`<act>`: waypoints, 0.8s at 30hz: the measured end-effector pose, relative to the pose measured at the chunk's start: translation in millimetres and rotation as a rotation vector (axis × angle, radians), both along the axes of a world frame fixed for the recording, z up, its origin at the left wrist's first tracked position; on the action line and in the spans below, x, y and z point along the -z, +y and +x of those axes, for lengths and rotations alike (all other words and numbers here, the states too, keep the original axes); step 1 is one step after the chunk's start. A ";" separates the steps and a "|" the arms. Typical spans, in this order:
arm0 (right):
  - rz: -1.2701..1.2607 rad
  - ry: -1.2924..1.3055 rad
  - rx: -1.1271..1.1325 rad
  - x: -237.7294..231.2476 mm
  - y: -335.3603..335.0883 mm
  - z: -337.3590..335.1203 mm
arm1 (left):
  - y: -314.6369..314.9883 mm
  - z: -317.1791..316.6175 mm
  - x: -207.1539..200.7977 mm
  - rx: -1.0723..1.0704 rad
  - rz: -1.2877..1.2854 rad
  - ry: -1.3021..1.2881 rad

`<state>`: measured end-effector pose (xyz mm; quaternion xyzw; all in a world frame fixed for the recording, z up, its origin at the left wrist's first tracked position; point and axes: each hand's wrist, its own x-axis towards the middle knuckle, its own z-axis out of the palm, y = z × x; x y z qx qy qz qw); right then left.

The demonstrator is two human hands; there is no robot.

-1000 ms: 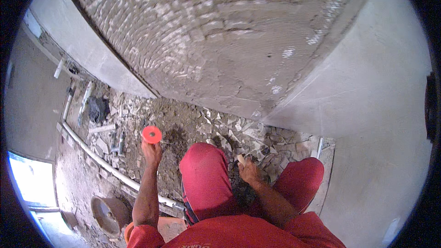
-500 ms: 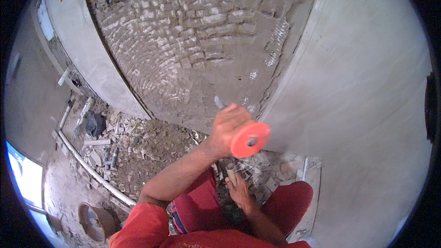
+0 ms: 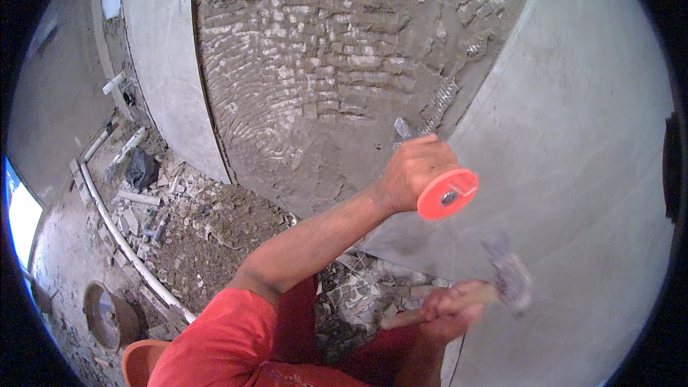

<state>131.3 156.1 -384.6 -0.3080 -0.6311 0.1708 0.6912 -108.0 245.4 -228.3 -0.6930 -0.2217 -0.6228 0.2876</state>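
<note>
My left hand (image 3: 416, 175) is closed around a chisel (image 3: 403, 127) with a round orange hand guard (image 3: 437, 204). Its flat blade end points up and away, against or close to the mortar-covered wall (image 3: 315, 129); exact contact cannot be made out. White patches and curved ridges mark that mortar. Lower right, my right hand (image 3: 453, 309) grips the wooden handle of a hammer (image 3: 510, 283), whose metal head is smeared by motion. The hammer is raised clear of the chisel, in front of a large smooth grey panel (image 3: 580, 143) that borders the mortar.
Broken tile and rubble (image 3: 215, 222) cover the floor below the wall. A long white pipe (image 3: 118, 240) runs along the left, near a black plastic bag (image 3: 142, 170). Farther left stands a bucket (image 3: 89, 301). Another grey panel (image 3: 161, 64) edges the mortar.
My left hand has moved up and to the right with the chisel. My right hand has swung the hammer out to the right from between my knees. The view has shifted.
</note>
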 end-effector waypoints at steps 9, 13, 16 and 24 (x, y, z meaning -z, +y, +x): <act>0.009 0.306 -0.374 -70.0 4.7 -57.2 | 9.7 -0.6 0.9 0.007 0.039 -0.065; -0.179 -0.047 -0.443 -48.5 12.9 -30.8 | 4.4 -4.9 4.9 -0.048 -0.013 -0.009; 0.014 0.305 -0.727 -58.1 2.9 -28.8 | 6.9 -5.0 5.1 -0.040 0.030 -0.044; 0.184 -0.119 -0.348 -43.0 12.5 -49.7 | 16.3 -1.1 8.0 -0.054 0.072 -0.038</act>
